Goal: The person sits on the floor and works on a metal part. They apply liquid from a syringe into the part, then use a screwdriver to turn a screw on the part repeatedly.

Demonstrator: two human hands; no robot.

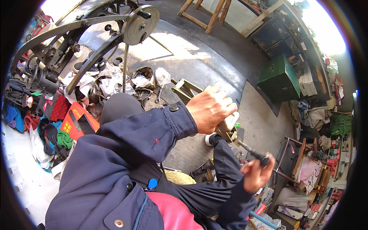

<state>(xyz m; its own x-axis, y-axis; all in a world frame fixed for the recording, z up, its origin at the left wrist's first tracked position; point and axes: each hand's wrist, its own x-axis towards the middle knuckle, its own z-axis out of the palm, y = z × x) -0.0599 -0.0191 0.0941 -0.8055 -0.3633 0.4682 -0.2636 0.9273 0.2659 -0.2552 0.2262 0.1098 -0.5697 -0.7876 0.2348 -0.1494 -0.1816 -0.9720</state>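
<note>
Head view: both hands work at a pale metal tool with a black-gripped rod

Ahead of the body, the left hand (214, 109) reaches across from the left in a dark buttoned sleeve (145, 128). Its fingers curl down over a pale metal tool (230, 121), whose body shows just under and to the right of the knuckles. An olive metal frame (186, 87) juts out beyond the left hand, on its far left side; whether it joins the tool is hidden by that hand.

Lower and to the right, the right hand (256, 173) pinches a black grip (265, 161) between thumb and fingers. A rod (245, 146) runs from this grip up and left to the tool's near end, between the two hands.

Left of the left hand and a little beyond it, a spanner (158, 94) lies on the floor. Farther that way stands a dark metal machine with a disc handwheel (141, 25). Well beyond the left hand and to its right sits a green box (278, 80). A black shoe (209, 139) with a white edge shows on the near side of the left hand.
</note>
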